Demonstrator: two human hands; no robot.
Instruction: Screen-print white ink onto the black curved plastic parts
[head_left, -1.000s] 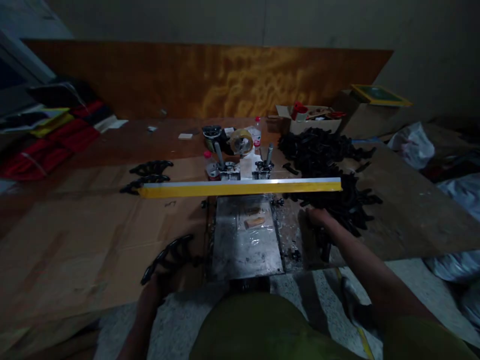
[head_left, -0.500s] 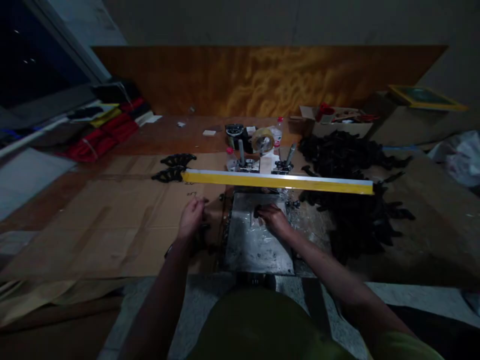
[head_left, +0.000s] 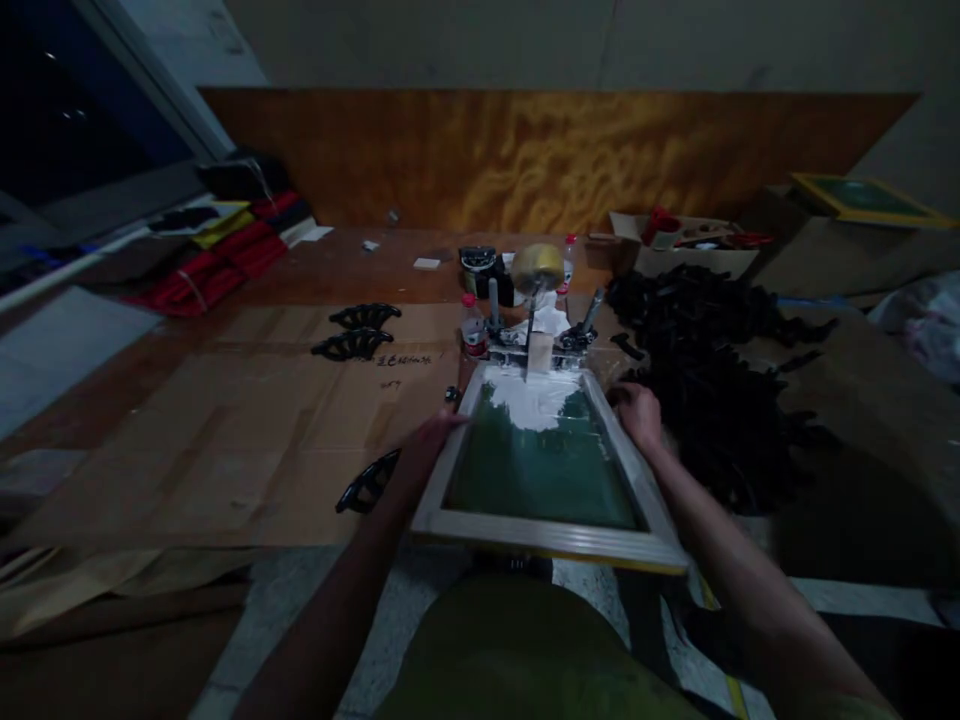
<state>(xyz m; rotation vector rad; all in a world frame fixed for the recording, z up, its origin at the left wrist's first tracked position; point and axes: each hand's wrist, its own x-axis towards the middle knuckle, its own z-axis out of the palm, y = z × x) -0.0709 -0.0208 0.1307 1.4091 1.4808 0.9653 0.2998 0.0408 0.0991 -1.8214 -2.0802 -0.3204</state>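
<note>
A framed green screen point(head_left: 544, 475) lies lowered over the metal plate, white ink across its far part. My left hand point(head_left: 439, 432) is at the frame's left side, its fingers against the edge and partly hidden. To the right of the frame, my right hand point(head_left: 637, 412) is closed by the edge of the black pile point(head_left: 720, 420); what its fingers hold is too dark to make out. A pale block point(head_left: 539, 354) stands upright at the frame's far end. One black ribbed piece point(head_left: 367, 482) lies beside my left forearm.
Two more black ribbed pieces point(head_left: 352, 344) lie on the cardboard point(head_left: 247, 420) at left. Behind the frame stand a red-capped bottle point(head_left: 473, 328), a black tub point(head_left: 478, 264) and metal posts. An open box point(head_left: 694, 258) is at the back right, red bundles point(head_left: 214, 270) at the back left.
The frame, raised before, has come down over the plate. My right hand has moved from the plate rightward to the black pile; my left hand has moved right to the frame's side.
</note>
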